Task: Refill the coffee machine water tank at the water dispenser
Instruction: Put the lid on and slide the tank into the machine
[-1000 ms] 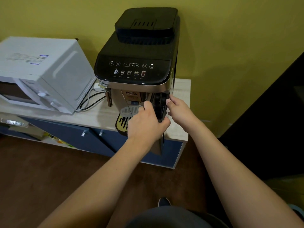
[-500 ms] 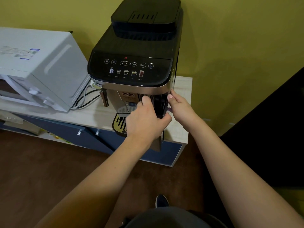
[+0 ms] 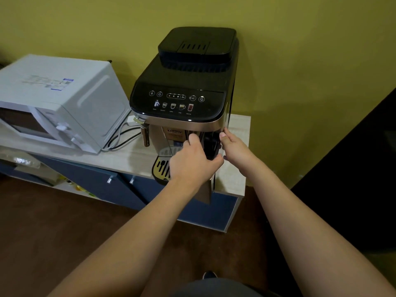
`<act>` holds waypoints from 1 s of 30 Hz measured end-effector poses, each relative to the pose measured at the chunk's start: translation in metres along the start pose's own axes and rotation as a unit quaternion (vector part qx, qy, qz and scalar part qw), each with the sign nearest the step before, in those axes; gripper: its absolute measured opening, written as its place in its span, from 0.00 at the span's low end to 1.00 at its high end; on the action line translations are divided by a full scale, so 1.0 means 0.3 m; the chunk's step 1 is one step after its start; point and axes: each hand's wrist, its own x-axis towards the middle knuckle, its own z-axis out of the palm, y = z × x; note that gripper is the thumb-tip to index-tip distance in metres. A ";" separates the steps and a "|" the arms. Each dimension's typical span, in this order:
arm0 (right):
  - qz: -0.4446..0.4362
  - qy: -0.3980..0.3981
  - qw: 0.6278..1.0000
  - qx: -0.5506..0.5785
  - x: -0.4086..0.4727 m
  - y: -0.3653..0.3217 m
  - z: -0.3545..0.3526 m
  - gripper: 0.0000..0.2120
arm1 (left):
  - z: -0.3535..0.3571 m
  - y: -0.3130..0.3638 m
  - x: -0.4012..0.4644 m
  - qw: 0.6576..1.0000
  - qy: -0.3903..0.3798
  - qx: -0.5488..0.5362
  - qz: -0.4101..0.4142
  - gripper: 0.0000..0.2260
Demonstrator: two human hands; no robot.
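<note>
A black and silver coffee machine (image 3: 186, 82) stands at the right end of a wooden counter (image 3: 237, 129). Its water tank (image 3: 211, 146) is a dark part at the machine's front right, with a greyish lower part (image 3: 204, 194) reaching past the counter's front edge. My left hand (image 3: 192, 161) is wrapped around the tank's front, thumb on its right side. My right hand (image 3: 235, 148) presses on the tank's right edge, with its fingertips at the machine's silver corner. Most of the tank is hidden behind my hands. No water dispenser is in view.
A white microwave (image 3: 57, 99) sits on the counter to the left, with cables (image 3: 120, 138) trailing between it and the machine. Blue cabinet doors (image 3: 120, 185) lie below the counter. A yellow wall is behind, a brown floor below, and a dark surface (image 3: 353, 168) stands at the right.
Both hands stay on the tank at the machine's front right. Only my view has shifted slightly; the tank shows no clear movement.
</note>
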 end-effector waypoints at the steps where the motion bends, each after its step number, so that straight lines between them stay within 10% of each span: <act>1: 0.008 0.011 1.000 -0.018 -0.008 -0.003 0.001 0.25 | -0.006 -0.001 -0.008 1.000 -0.010 0.008 0.003 0.27; 7: 0.034 0.043 0.997 -0.050 -0.035 -0.021 0.008 0.11 | -0.029 -0.037 -0.097 0.994 -0.085 0.069 -0.022 0.28; 30: 0.019 0.066 0.998 -0.011 -0.006 -0.056 0.016 0.14 | 0.014 -0.007 -0.024 0.998 -0.054 -0.026 -0.037 0.26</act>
